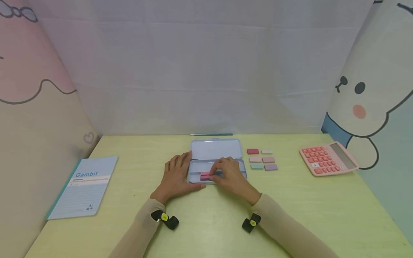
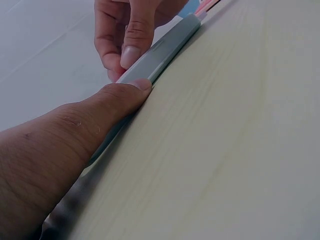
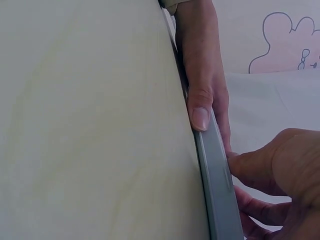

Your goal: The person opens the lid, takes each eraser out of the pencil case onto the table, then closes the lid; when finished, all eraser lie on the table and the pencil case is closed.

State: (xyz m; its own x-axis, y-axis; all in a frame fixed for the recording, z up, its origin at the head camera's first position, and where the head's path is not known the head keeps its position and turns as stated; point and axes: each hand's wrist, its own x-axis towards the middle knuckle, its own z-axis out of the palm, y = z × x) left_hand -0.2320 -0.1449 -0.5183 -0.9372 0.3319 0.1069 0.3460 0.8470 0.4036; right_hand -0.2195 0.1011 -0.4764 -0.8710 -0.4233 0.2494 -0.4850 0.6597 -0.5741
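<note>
A pale blue pencil case [image 1: 215, 149] lies with its lid folded back on the table. My left hand [image 1: 175, 177] lies along the case's left side, fingers stretched, its thumb [image 3: 201, 117] pressing on the front wall. Inside the tray's left part, a pink block-shaped eraser [image 1: 204, 173] lies behind a magenta one [image 1: 204, 178]. My right hand [image 1: 229, 175] reaches into the tray with curled fingers, pinching the right end of the magenta eraser. In the right wrist view, the case wall [image 3: 220, 175] hides those fingertips.
Several erasers, among them a red one [image 1: 253, 151] and a purple one [image 1: 271, 167], lie in two columns right of the case. Behind it is a pencil [image 1: 211, 134]. A notebook [image 1: 84, 190] lies at the left, a pink calculator [image 1: 329, 159] at the right.
</note>
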